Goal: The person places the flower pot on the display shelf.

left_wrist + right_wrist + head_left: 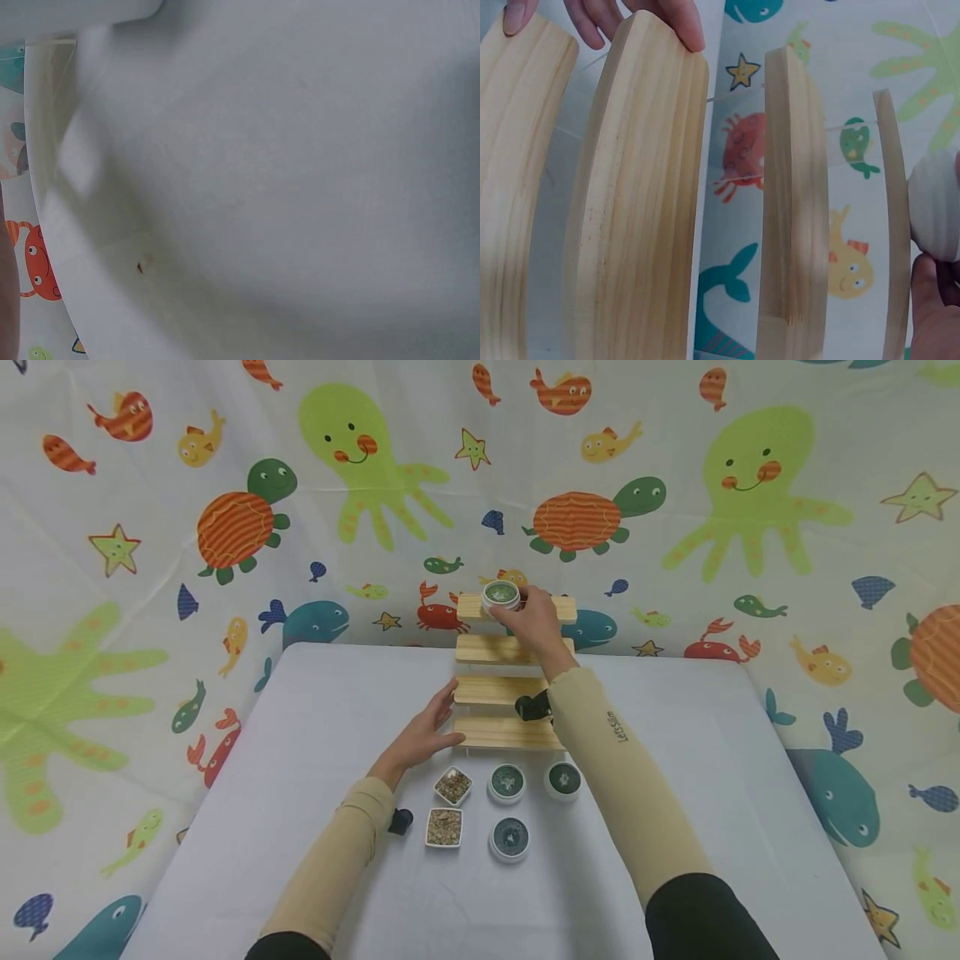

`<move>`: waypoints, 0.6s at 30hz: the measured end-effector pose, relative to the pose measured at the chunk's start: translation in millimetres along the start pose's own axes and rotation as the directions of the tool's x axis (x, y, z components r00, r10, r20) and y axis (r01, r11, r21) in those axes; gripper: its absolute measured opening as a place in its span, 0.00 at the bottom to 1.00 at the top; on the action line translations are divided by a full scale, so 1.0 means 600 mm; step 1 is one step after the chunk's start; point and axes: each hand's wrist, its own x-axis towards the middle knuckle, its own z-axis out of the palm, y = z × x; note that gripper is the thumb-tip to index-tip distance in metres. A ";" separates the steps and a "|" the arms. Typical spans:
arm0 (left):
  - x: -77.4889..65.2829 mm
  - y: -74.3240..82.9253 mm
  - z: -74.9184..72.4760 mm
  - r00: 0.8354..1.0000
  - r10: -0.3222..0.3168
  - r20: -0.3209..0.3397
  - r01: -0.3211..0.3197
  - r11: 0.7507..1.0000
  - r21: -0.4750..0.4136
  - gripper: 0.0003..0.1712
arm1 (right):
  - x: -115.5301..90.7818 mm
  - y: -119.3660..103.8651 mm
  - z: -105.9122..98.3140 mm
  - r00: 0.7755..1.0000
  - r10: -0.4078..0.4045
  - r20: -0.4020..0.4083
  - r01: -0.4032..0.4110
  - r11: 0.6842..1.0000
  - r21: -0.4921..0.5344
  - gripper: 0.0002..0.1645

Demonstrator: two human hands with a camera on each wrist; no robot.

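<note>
A wooden step rack (491,691) with slatted tiers stands at the back of the table. My left hand (422,732) holds its left end; in the right wrist view the thumb (514,16) lies on the lowest slat and a finger (684,24) on the one above. At the top slat (558,607), my right hand (536,622) pinches a small round white jar (501,594) with a green top. The right wrist view shows the jar's white side (932,202) by the highest slat; whether it bears weight there, I cannot tell.
Before the rack stand round jars with dark green tops (507,783) (563,781) (511,838). To their left are two square white dishes (453,786) (444,828) of brownish bits. A cloth with sea animals (420,435) hangs behind the white table (337,693).
</note>
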 end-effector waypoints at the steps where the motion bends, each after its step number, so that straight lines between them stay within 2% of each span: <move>1: 0.000 0.000 0.000 1.000 0.000 0.001 0.000 1.000 -0.002 0.57 | 0.000 0.001 0.000 1.000 -0.001 -0.001 0.001 1.000 -0.001 0.39; 5: -0.002 0.000 -0.001 1.000 0.015 -0.001 -0.015 1.000 -0.009 0.57 | -0.001 0.002 0.000 1.000 -0.006 -0.003 0.006 1.000 0.005 0.40; 12: -0.002 -0.001 0.000 1.000 0.003 -0.006 -0.003 1.000 -0.002 0.57 | -0.008 0.005 -0.010 1.000 -0.028 -0.001 0.028 0.998 0.060 0.40; 18: -0.001 -0.001 0.000 1.000 0.003 -0.005 -0.003 1.000 -0.015 0.57 | -0.012 0.014 -0.023 0.999 -0.033 0.023 0.032 0.997 0.067 0.44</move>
